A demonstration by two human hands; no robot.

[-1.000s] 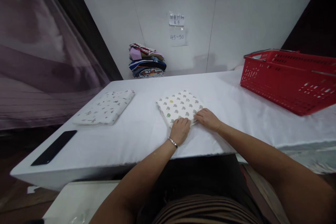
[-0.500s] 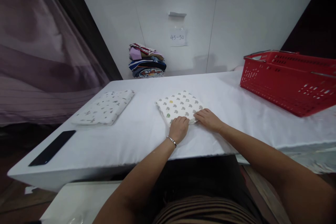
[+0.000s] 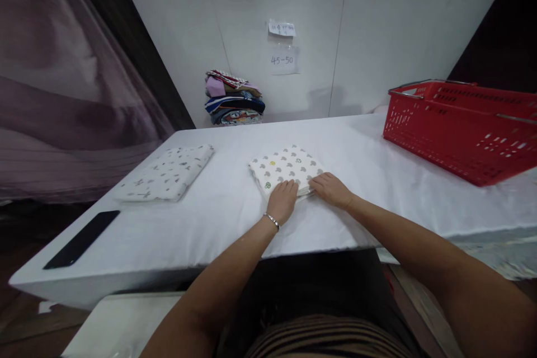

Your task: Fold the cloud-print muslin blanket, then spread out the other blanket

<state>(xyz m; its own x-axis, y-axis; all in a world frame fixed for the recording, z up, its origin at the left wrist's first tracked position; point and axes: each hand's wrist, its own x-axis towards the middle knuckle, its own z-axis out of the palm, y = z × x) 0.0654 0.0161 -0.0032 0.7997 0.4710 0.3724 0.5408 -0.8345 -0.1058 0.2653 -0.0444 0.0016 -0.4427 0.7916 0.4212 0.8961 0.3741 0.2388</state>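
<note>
A folded white cloth [image 3: 289,163] with grey mushroom-like prints and a few yellow and green ones lies on the table in front of me. My left hand [image 3: 283,201], a bracelet at its wrist, is closed over the cloth's near left corner. At the near right corner, the fingers of my right hand [image 3: 331,189] hold the edge, where several layers show. Both thumbs are mostly hidden. Further left lies a second folded white cloth [image 3: 170,172] with small grey prints, apart from both hands.
A red plastic basket [image 3: 457,134] with metal handles stands on the right of the white-covered table [image 3: 226,224]. A dark, flat phone-like object [image 3: 81,239] lies near the left edge. Behind, folded fabrics [image 3: 235,99] are stacked by the wall, below paper labels [image 3: 283,60].
My left hand has shifted slightly up and left along the cloth's near edge. The right hand has hardly moved. The upper paper label on the wall has swung down flat.
</note>
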